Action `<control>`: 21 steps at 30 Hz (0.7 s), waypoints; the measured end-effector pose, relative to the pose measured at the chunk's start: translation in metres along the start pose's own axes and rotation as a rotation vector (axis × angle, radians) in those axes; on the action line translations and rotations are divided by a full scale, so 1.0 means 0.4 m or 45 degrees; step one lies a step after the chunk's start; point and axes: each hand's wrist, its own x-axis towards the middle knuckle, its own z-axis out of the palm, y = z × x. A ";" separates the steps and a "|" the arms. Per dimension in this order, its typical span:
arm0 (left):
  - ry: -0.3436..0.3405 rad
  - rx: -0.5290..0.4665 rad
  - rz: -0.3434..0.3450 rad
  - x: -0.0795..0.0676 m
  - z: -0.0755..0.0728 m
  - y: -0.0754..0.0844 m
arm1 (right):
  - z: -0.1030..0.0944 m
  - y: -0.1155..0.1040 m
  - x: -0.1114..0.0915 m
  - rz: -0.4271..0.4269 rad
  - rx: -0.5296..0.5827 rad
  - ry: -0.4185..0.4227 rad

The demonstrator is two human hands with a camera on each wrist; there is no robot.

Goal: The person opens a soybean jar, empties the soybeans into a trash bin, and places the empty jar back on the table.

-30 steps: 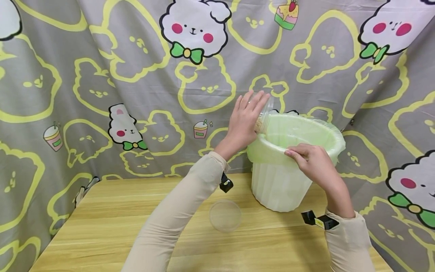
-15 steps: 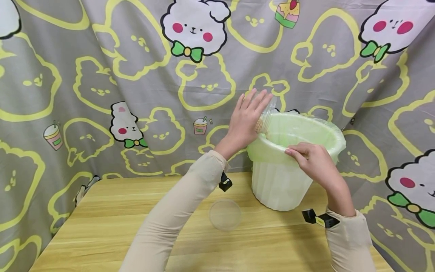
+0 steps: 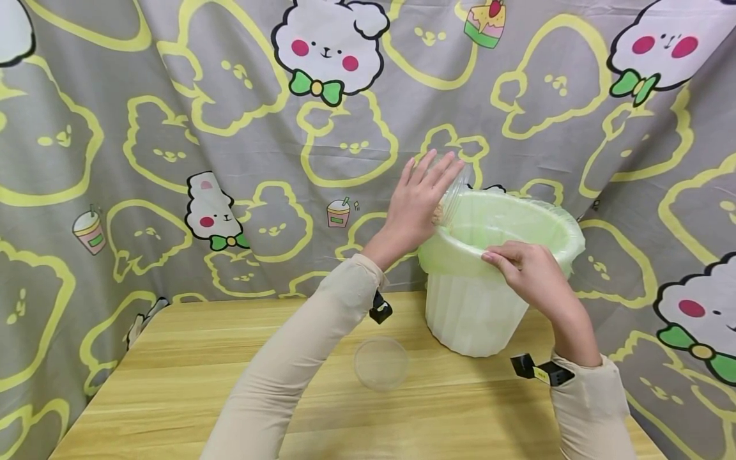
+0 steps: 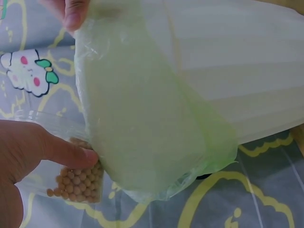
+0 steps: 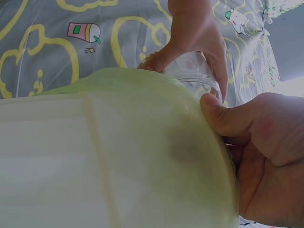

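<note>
My left hand (image 3: 415, 203) grips a clear plastic jar (image 3: 458, 190), tipped on its side with its mouth at the left rim of a white ribbed trash bin (image 3: 476, 314). Small round tan beans (image 4: 78, 184), like soybeans, lie in the jar, near its mouth in the left wrist view. A pale green bag (image 3: 460, 268) lines the bin and folds down over its rim. At the near rim, my right hand (image 3: 531, 275) pinches the bag and bin edge between thumb and fingers; the fingertips inside are partly hidden. The bin's bottom is out of sight.
A clear round lid (image 3: 381, 364) lies flat on the wooden table (image 3: 190, 383), left of the bin. Behind the table hangs a grey patterned curtain (image 3: 247, 160), close to the bin's far side. Black camera mounts sit at both wrists.
My left hand has shifted slightly up and right, tilting the jar further toward the bin. Fewer beans show beside the hand. The right hand has stayed at the rim.
</note>
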 end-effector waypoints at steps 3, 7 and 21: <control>0.005 0.005 0.002 0.001 0.000 -0.001 | 0.000 -0.002 0.001 0.004 -0.007 -0.001; 0.002 0.011 0.002 0.004 -0.003 -0.001 | 0.000 -0.004 0.002 0.006 -0.013 -0.002; 0.050 0.094 0.093 0.007 -0.010 0.013 | -0.002 -0.004 0.001 0.021 0.009 -0.012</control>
